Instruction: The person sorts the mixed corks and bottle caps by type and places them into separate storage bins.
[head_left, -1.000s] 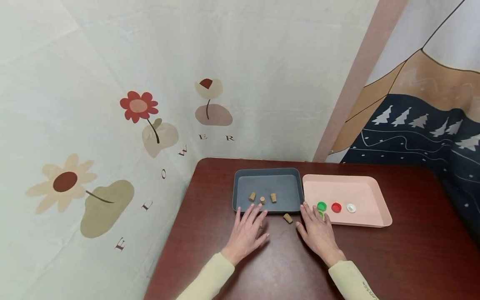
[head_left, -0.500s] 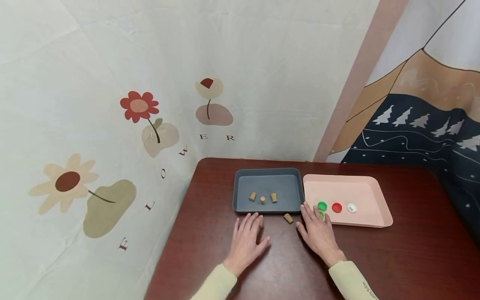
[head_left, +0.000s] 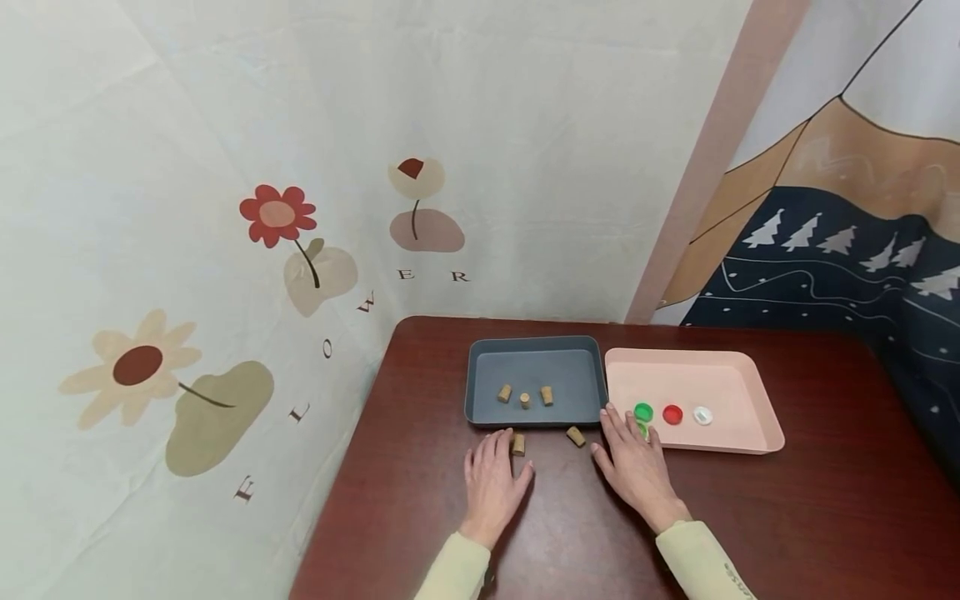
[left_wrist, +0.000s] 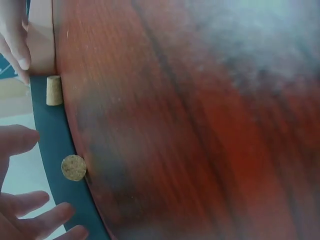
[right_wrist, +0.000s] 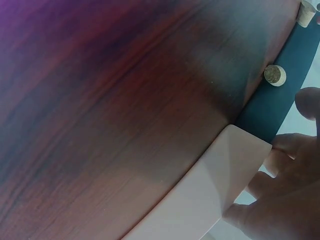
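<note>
Fingers spread and holding nothing, my left hand (head_left: 495,487) lies just left of a cork (head_left: 519,444) on the table. A second cork (head_left: 576,437) rests on its side between my two hands. My right hand (head_left: 637,475) is relaxed, its fingertips at the near left corner of the pink tray (head_left: 738,396), overlapping a green bottle cap. Beyond my left hand stands the blue-grey tray (head_left: 536,362), with three corks in it, one being the middle cork (head_left: 525,401). The left wrist view shows my left hand's fingers (left_wrist: 47,220) apart, near a cork (left_wrist: 74,167).
In the pink tray are a green bottle cap (head_left: 643,412), a red cap (head_left: 672,414) and a white cap (head_left: 702,415). Both trays stand side by side on the dark red table (head_left: 847,500). A printed cloth (head_left: 547,167) hangs behind the table.
My left hand has drawn back from the blue-grey tray's near edge, toward me, uncovering the cork beside it. The right hand stays where it was.
</note>
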